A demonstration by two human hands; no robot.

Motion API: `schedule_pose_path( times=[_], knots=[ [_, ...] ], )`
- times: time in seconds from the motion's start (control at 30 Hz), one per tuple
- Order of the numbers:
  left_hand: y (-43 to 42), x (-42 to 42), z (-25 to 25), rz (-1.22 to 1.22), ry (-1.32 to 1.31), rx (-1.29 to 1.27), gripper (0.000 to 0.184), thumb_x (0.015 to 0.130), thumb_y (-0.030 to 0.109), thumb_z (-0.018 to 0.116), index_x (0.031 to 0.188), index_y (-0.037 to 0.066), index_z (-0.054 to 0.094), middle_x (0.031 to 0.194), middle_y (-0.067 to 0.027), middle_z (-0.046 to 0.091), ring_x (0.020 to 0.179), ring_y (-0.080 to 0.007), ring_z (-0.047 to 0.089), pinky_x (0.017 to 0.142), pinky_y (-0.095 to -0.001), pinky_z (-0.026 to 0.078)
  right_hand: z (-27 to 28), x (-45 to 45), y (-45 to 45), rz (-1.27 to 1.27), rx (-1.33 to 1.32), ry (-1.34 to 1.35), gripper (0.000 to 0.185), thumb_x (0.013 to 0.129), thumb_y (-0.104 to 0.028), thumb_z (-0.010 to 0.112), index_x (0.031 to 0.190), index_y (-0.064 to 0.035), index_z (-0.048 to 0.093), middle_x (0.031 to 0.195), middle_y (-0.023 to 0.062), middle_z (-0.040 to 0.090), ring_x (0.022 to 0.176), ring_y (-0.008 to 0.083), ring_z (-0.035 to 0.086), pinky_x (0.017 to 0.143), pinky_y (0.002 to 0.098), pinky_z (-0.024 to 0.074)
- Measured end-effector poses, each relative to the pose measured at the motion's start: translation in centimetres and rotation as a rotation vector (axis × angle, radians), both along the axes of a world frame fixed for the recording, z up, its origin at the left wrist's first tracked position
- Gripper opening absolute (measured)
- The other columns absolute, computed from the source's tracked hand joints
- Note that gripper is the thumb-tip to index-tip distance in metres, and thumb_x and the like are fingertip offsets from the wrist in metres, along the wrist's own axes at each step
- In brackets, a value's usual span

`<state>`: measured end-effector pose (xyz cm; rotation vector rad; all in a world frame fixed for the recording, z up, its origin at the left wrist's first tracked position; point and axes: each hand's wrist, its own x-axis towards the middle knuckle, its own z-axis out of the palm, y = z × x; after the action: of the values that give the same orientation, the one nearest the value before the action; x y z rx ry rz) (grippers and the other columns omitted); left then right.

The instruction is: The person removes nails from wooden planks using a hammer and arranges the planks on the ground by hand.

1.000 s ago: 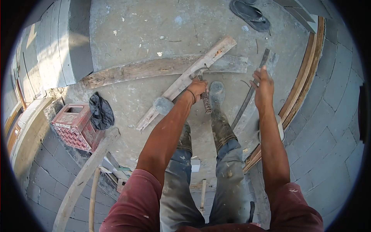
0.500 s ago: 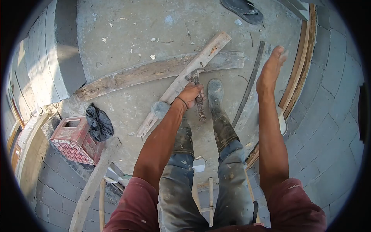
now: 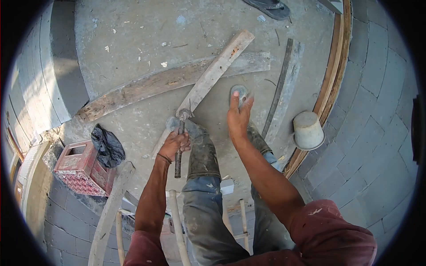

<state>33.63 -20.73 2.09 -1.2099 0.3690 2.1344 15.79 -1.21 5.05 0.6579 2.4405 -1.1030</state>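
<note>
My left hand (image 3: pixel 175 144) is wrapped round the handle of a claw hammer (image 3: pixel 179 160). The hammer's head is over the lower part of a weathered plank (image 3: pixel 216 73), close to my left boot; whether it touches the wood I cannot tell. That plank lies diagonally across a second, longer board (image 3: pixel 146 87) on the floor. My left boot (image 3: pixel 195 137) appears to rest on the plank's near end. Fingers apart and slightly blurred, my right hand (image 3: pixel 239 116) is held in the air above my right boot (image 3: pixel 238 90), with nothing in it.
At the left stands a red plastic crate (image 3: pixel 82 166) with a black bag (image 3: pixel 108 146) on it. To the right are two narrow boards (image 3: pixel 284 88), a pale bucket (image 3: pixel 307 128) and wooden edging (image 3: pixel 333 66). A sandal (image 3: pixel 271 8) lies at the top.
The hammer in my left hand has moved down along the plank, from its upper half toward my left boot. My right hand has swung inward from the far right. The view has shifted slightly.
</note>
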Motion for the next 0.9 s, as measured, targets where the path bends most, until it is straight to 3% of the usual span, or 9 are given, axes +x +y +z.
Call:
schedule_pose_path(
  times=[0.03,0.1,0.23,0.33,0.43,0.57,0.63,0.7,0.9],
  knots=[
    [0.8,-1.4,1.1,0.006,0.018,0.010,0.012,0.103,0.002,0.051,0.110,0.010,0.054,0.072,0.0012,0.044,0.060,-0.0101,0.042,0.063,-0.0314,0.044,1.0,-0.2,0.5,0.006,0.010,0.018,0.103,0.109,-0.054,0.056,0.164,0.0170,0.006,0.168,0.0410,0.021,0.160,0.0494,0.022,0.128,0.0625,0.0214],
    [2.6,-3.6,3.7,-0.109,0.122,-0.007,0.009,0.106,0.003,0.052,0.113,0.010,0.053,0.072,0.0029,0.045,0.060,-0.0091,0.042,0.062,-0.0303,0.044,4.0,0.9,1.1,-0.359,-0.556,-0.565,0.098,0.109,-0.051,0.059,0.164,0.0149,0.012,0.166,0.0344,0.032,0.155,0.0426,0.037,0.125,0.0597,0.0324],
    [8.1,-4.8,7.2,-0.185,0.181,0.193,0.007,0.107,0.005,0.055,0.113,0.009,0.054,0.071,0.0022,0.045,0.059,-0.0097,0.043,0.062,-0.0299,0.046,3.8,1.5,4.2,-0.355,-0.630,-0.501,0.073,0.109,-0.042,0.063,0.156,0.0098,0.041,0.151,0.0271,0.056,0.136,0.0346,0.060,0.114,0.0555,0.0477],
    [13.5,-4.8,9.6,-0.245,0.094,0.014,0.005,0.107,0.008,0.056,0.112,0.008,0.055,0.072,0.0013,0.047,0.058,-0.0109,0.045,0.061,-0.0313,0.048,2.1,1.6,7.2,-0.469,-0.569,-0.594,0.026,0.110,-0.026,0.063,0.116,-0.0028,0.072,0.124,0.0160,0.075,0.120,0.0287,0.070,0.093,0.0464,0.0601],
    [18.3,-3.8,9.2,0.099,-0.226,-0.067,0.006,0.107,0.009,0.057,0.113,0.007,0.057,0.073,0.0019,0.048,0.060,-0.0110,0.047,0.062,-0.0322,0.050,3.8,3.2,7.4,-0.373,-0.371,-0.633,0.025,0.112,-0.022,0.059,0.118,-0.0016,0.071,0.120,0.0174,0.077,0.112,0.0279,0.073,0.084,0.0404,0.0621],
    [19.3,-3.3,6.0,0.295,-0.326,-0.163,0.003,0.106,0.011,0.059,0.106,0.008,0.058,0.073,0.0014,0.051,0.060,-0.0119,0.050,0.057,-0.0321,0.051,4.8,6.4,8.8,-0.248,-0.382,-0.676,0.032,0.115,-0.023,0.052,0.132,0.0005,0.064,0.126,0.0227,0.074,0.120,0.0245,0.071,0.085,0.0393,0.0616],
    [19.6,-2.6,5.3,0.207,-0.327,-0.224,0.006,0.107,0.013,0.060,0.103,0.010,0.057,0.072,0.0011,0.051,0.057,-0.0118,0.049,0.057,-0.0324,0.052,3.3,5.8,10.7,-0.322,-0.399,-0.746,0.044,0.113,-0.022,0.057,0.149,0.0034,0.051,0.139,0.0284,0.066,0.132,0.0297,0.065,0.098,0.0421,0.0584],
    [20.7,-0.8,4.1,-0.049,-0.242,-0.421,0.008,0.107,0.015,0.061,0.105,0.011,0.055,0.073,0.0009,0.051,0.054,-0.0116,0.048,0.055,-0.0334,0.052,0.3,6.3,13.4,0.091,-0.217,-0.468,0.068,0.107,-0.026,0.068,0.157,0.0066,0.036,0.151,0.0325,0.055,0.140,0.0368,0.058,0.111,0.0439,0.0512],
    [25.3,3.0,-1.5,-0.252,-0.336,-0.626,0.021,0.106,0.017,0.064,0.118,0.006,0.051,0.078,-0.0016,0.056,0.061,-0.0161,0.057,0.058,-0.0370,0.056,-9.0,-4.1,26.4,0.106,0.261,-0.290,0.104,0.087,-0.031,0.086,0.158,0.0157,0.025,0.140,0.0408,0.059,0.139,0.0497,0.055,0.114,0.0475,0.0460]
  ],
)
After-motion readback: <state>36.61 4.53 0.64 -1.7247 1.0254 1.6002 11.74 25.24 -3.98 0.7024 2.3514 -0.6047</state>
